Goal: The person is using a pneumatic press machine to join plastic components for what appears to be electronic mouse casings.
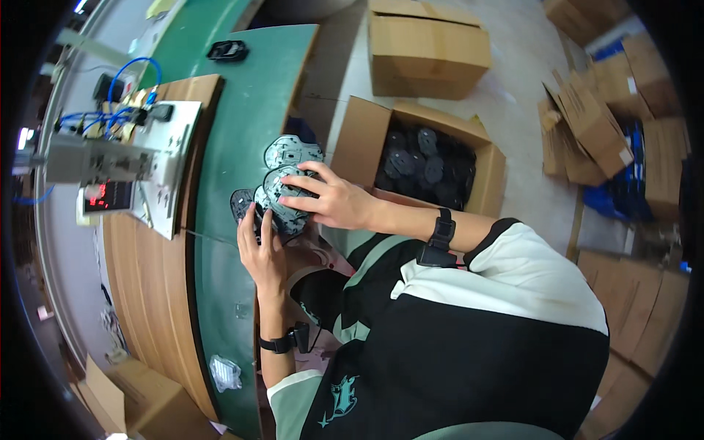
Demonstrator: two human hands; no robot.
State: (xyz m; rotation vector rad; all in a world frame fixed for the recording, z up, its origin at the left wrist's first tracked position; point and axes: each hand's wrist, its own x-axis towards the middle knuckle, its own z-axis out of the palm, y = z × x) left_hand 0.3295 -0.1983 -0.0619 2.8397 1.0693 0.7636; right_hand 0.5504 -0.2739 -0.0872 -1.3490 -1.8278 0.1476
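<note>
Several rounded, pale grey-green plates with black speckles lie together at the near edge of the green table. The middle plate (pixel 276 181) is held between my two hands. My right hand (pixel 334 198) reaches over it from the right, its fingers bent across the top. My left hand (pixel 262 248) has its fingertips on the lower left rim of the plates; its thumb is hidden. One more speckled plate (pixel 292 151) lies just beyond. A darker plate (pixel 240 203) sits at the left, partly covered.
An open cardboard box (pixel 488 165) of dark rounded pieces stands right of the table. A closed carton (pixel 429 55) is behind it. On the green table (pixel 238 132) are a black object (pixel 228 50) and a clear plastic bag (pixel 225 372). A machine with a red display (pixel 108 196) stands left.
</note>
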